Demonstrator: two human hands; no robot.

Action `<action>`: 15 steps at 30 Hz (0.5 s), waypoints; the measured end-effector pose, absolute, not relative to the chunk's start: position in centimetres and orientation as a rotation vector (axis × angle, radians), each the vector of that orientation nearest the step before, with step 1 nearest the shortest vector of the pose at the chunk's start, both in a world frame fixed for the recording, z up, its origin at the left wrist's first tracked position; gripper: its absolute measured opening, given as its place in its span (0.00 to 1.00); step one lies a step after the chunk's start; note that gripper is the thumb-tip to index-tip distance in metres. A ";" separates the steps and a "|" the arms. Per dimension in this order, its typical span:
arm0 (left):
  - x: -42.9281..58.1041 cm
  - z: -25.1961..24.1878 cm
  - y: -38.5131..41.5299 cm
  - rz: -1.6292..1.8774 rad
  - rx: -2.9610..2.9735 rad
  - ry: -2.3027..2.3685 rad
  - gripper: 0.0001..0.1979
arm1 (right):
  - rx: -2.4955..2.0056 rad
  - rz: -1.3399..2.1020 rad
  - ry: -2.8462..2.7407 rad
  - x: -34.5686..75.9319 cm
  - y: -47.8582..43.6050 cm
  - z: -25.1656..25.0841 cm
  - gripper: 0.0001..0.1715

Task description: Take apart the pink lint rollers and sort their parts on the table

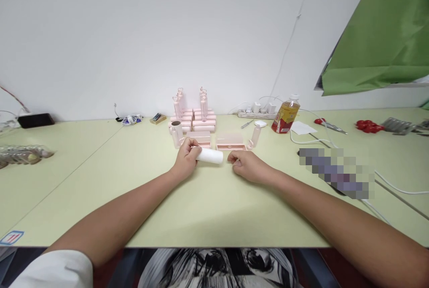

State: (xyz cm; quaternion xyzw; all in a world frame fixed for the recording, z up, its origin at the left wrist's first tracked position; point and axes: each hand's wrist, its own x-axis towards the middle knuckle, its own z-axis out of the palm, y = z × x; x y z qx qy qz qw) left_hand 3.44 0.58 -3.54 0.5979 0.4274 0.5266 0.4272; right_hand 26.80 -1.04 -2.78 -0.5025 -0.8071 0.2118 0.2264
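1) White roll, lying nearly level just above or on the table, I cannot tell which; my left hand is closed round its left end, fingers and thumb gripping it, while the other end points toward my right side;
2) my right hand is near that free end but apart from it, fingers curled inward; I cannot tell whether anything small is pinched between them;
3) just beyond my hands are two pink cases with raised lids, the right case in plain sight, the left case partly behind my left hand;
4) behind these lies a group of closed pink cases, with slim pink bottles standing upright among them;
5) a drink bottle stands farther right, near a white power strip by the wall
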 end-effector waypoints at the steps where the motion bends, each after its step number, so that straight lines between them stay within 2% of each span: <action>1: 3.5 -3.6 0.6 1.302 1.508 1.070 0.06 | -1.370 0.659 -2.163 26.6 -1.0 -2.9 0.11; 4: 3.6 -3.7 0.4 1.266 1.540 1.079 0.05 | -1.317 1.039 -1.836 26.1 -1.0 -3.2 0.10; 7: 3.6 -3.8 0.2 1.236 1.577 1.072 0.04 | -1.251 1.360 -1.457 25.6 -1.0 -3.2 0.14; 12: 3.5 -4.0 0.3 1.200 1.607 1.056 0.05 | -1.133 1.579 -1.213 25.5 -1.3 -2.8 0.15; 15: 3.5 -4.0 0.4 1.195 1.574 1.043 0.06 | -1.057 1.611 -1.206 25.6 -1.4 -2.7 0.20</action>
